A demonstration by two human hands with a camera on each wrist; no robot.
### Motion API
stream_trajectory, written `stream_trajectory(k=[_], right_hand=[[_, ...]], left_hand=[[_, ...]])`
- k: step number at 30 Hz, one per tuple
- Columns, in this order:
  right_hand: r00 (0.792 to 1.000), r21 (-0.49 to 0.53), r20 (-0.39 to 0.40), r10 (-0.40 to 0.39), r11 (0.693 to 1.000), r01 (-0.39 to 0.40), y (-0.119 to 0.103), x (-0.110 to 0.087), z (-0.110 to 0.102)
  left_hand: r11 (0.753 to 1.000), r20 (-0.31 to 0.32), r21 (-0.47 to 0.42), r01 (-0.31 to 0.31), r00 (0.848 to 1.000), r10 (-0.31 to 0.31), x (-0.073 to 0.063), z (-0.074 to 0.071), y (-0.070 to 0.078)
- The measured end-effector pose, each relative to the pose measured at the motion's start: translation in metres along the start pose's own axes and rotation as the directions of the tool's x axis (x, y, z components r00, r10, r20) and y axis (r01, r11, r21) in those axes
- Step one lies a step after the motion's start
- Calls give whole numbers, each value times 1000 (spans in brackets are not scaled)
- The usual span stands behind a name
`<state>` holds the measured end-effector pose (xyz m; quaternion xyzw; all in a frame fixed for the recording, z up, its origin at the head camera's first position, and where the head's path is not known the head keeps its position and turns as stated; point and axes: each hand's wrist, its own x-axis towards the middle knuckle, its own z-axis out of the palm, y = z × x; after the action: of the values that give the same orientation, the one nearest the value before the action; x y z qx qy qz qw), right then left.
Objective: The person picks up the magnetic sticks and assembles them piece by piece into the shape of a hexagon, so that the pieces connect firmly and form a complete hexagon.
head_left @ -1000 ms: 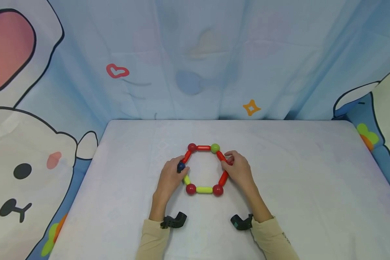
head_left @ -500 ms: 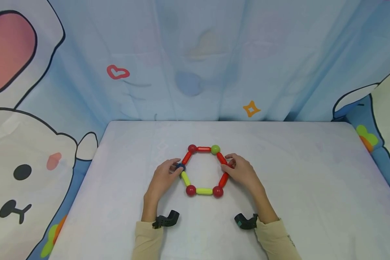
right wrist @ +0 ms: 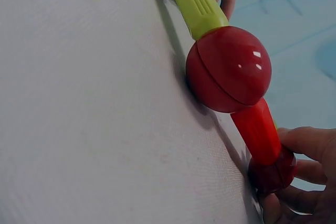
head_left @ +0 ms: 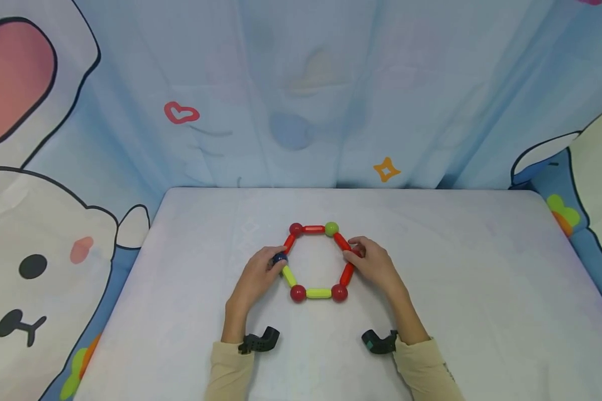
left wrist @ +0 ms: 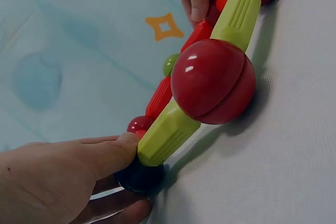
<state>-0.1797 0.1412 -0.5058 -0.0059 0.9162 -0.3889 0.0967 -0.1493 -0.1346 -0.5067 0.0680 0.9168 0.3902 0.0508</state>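
A six-sided ring of rods and balls lies flat on the white table (head_left: 461,278). My left hand (head_left: 256,278) holds its dark blue ball (left wrist: 140,176) at the left corner, the thumb against the adjoining yellow-green rod (left wrist: 169,132). At the opposite corner, my right hand (head_left: 376,266) pinches a dark red ball (right wrist: 273,170) that joins two red rods. Nearest me are two larger red balls (head_left: 298,293) with a yellow-green rod (head_left: 319,293) between them. The far side has a smaller red ball (head_left: 296,229), a red rod (head_left: 313,229) and a green ball (head_left: 331,228).
A blue printed curtain (head_left: 301,100) hangs behind the table's far edge. Black wrist cameras (head_left: 262,340) sit on both wrists, above the beige sleeves (head_left: 229,370). A white cartoon figure (head_left: 45,267) is printed on the cloth at left.
My left hand shifted left, then slightly back right, staying at the blue ball. The ring's near side has slid a little to the right. My right hand stays at its corner.
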Motion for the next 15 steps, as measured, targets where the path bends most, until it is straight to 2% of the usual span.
stream_trajectory(k=[4,10,15], right_hand=[[1000,-3,2,1,1000,-1,0,-2,0],[1000,-18,-2,-5,1000,5,0,-2,-1],[1000,-13,-2,3,1000,-3,1,-1,-1]], left_hand=[[1000,27,-10,-11,1000,12,-1,-1,-2],[999,107,-2,-52,993,52,-1,-3,-5],[996,108,20,-84,991,81,-1,-3,-5]])
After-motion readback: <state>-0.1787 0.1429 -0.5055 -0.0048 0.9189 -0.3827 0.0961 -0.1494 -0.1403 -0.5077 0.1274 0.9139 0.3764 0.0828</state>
